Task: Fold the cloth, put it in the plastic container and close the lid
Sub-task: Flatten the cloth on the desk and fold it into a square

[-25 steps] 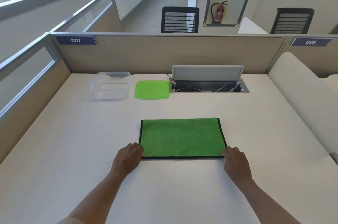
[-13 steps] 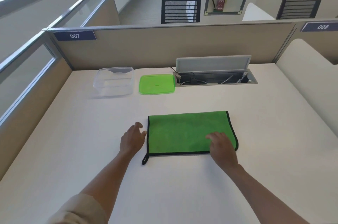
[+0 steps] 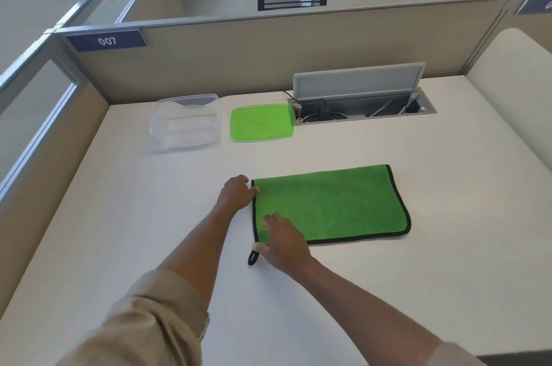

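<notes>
Green microfibre cloth [image 3: 331, 204], black-edged and folded into a rectangle, lies flat on the white desk [image 3: 388, 291]. At its left edge the left hand [image 3: 236, 194] rests with fingers curled together at the far corner, while the right hand [image 3: 283, 241] pinches the near corner beside the black hanging loop [image 3: 252, 257]. Well beyond, the clear plastic container [image 3: 185, 122] stands open just beside its green lid [image 3: 262, 122].

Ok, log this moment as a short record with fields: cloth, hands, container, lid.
cloth: green microfibre cloth with black trim, folded into a rectangle, flat on the white desk
left hand: fingers at the cloth's far left corner
right hand: resting on the near left corner, beside the black hanging loop
container: clear plastic box, open, holding nothing
lid: green plastic lid, flat on the desk, right of the box
</notes>
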{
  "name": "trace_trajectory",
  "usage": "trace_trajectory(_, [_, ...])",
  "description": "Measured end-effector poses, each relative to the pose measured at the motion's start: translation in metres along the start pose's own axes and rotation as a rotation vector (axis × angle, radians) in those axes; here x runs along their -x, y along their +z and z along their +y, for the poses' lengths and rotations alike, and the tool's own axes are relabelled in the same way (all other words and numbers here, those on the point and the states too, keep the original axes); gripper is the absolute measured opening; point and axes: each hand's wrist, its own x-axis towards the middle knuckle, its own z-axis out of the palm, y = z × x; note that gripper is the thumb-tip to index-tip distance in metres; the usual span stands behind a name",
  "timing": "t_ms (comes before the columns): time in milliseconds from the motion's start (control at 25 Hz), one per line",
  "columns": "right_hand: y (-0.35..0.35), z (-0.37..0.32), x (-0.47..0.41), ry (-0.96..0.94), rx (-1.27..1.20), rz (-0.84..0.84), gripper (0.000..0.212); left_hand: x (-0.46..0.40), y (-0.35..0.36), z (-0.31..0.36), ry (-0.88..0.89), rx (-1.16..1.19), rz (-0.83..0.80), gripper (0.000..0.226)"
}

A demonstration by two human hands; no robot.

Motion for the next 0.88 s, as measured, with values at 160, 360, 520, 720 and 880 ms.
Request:
trace_trajectory(160, [0.016, -0.012, -0.007, 0.078, 0.179, -0.016, 0.059, -0.007, 0.002, -0.004, -0.025, 0.000, 0.053, 0.050])
trace_trajectory(360, [0.027, -0.022, -0.012, 0.106, 0.314, 0.044, 0.042, -0.012, 0.009, -0.003, -0.036, 0.051, 0.105, 0.027])
trace_trajectory(520, [0.027, -0.024, -0.009, 0.063, 0.389, 0.050, 0.031, -0.016, 0.009, 0.000, -0.040, 0.088, 0.088, 0.009])
trace_trajectory(720, [0.022, -0.025, -0.008, 0.058, 0.430, 0.071, 0.038, -0.016, 0.008, 0.002, -0.038, 0.103, 0.086, 0.006])
trace_trajectory(880, [0.024, -0.031, -0.009, 0.091, 0.419, 0.076, 0.036, -0.019, 0.006, 0.001, 0.000, 0.154, 0.115, 0.006])
